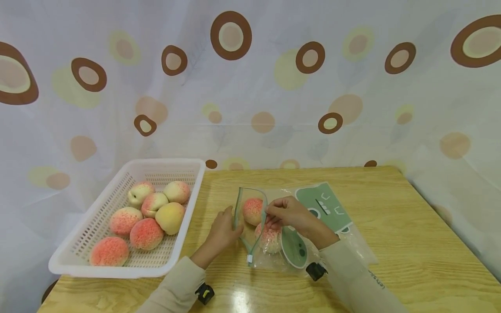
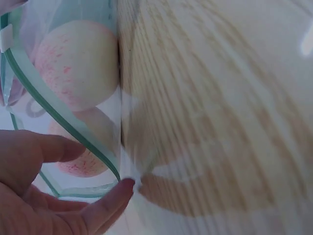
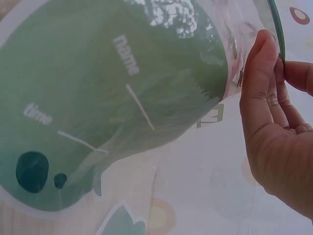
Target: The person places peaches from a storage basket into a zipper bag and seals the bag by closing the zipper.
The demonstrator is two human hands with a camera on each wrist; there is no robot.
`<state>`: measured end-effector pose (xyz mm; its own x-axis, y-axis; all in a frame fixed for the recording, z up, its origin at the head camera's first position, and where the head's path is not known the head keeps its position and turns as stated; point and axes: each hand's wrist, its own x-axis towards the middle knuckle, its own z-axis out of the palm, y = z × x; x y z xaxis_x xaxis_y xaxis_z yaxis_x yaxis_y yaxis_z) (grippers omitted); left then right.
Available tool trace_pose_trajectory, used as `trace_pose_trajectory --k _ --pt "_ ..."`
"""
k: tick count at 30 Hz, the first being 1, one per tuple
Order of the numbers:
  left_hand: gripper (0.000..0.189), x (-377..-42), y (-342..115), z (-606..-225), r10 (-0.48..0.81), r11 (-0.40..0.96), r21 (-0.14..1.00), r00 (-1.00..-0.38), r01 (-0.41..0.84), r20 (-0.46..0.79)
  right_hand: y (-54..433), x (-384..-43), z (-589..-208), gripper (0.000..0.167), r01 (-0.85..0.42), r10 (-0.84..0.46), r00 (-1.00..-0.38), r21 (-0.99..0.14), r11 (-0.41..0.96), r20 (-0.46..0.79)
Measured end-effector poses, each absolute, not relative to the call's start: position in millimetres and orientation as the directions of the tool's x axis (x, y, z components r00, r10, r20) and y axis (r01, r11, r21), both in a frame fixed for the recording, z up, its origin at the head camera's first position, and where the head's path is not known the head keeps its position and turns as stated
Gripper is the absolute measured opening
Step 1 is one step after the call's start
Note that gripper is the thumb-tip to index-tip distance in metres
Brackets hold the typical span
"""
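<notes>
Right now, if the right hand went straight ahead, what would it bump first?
Past the bag rim it pinches, the right hand would probably meet the farther peach inside; depth is unclear.

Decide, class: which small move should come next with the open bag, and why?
Probably draw together the mouth of the bag: it gapes, two peaches lie inside, and the left grip and right grip hold its opposite sides.

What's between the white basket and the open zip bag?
The head view shows the left hand between the white basket and the open zip bag, its fingers at the bag's edge; past that hand, only bare wooden table.
</notes>
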<state>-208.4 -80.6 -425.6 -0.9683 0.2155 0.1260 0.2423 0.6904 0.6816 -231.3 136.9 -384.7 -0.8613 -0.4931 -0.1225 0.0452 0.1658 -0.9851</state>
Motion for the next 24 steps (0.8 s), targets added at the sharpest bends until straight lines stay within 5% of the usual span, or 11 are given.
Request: trace_pose_trajectory --k 11,18,24 --pt "0.032 -202 -85 -429 0.283 0.654 0.729 -0.959 0.202 0.012 138 -230 -385 0.024 0.037 -0.494 -0.862 -0.985 0.167 -0.116" --pt "0.043 -206 -79 -426 0.234 0.623 0.760 -0.971 0.182 0.041 142 -231 -383 0.024 0.030 -0.482 -0.869 -0.983 0.181 -0.116" --pt "0.028 -210 -66 -415 0.261 0.506 0.827 -0.958 0.243 0.122 155 -231 -376 0.028 0.012 -0.440 -0.892 -0.977 0.213 -0.107"
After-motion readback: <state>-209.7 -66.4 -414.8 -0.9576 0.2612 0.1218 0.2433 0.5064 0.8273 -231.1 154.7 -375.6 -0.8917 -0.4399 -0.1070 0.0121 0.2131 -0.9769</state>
